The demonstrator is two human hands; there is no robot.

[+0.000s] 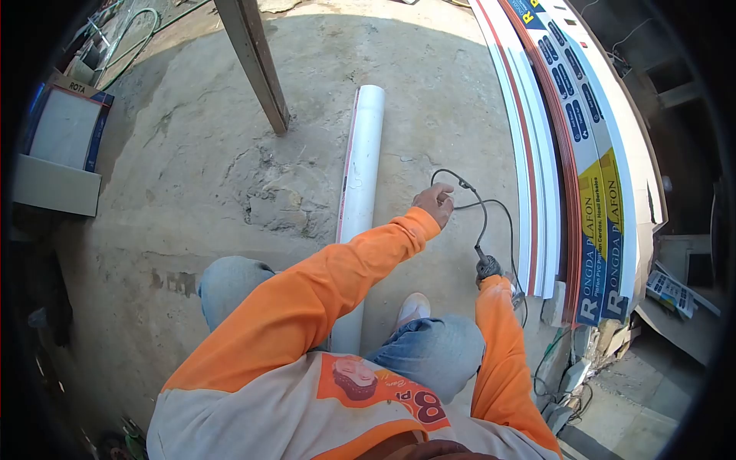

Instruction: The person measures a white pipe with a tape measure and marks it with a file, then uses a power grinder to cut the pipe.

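Observation:
My left hand (pixel 435 203) reaches across over the concrete, its fingers curled around a black power cord (pixel 485 218) that loops out on both sides of it. Low on the right, my right hand (pixel 494 282) grips a dark, rounded corded power tool (pixel 487 266). The cord enters the tool's upper end; the rest of its body is hidden by the hand and sleeve, so its kind does not show. A long white PVC pipe (pixel 364 161) lies on the ground between my knees, passing under my left forearm.
Long white panels (pixel 529 153) and printed ceiling-panel packs (pixel 590 192) are stacked along the right. A brown post (pixel 257 69) stands beyond the pipe. Boxes (pixel 69 130) sit at the left, near a green hose (pixel 146 38). Rubble and wires (pixel 567 391) lie at lower right.

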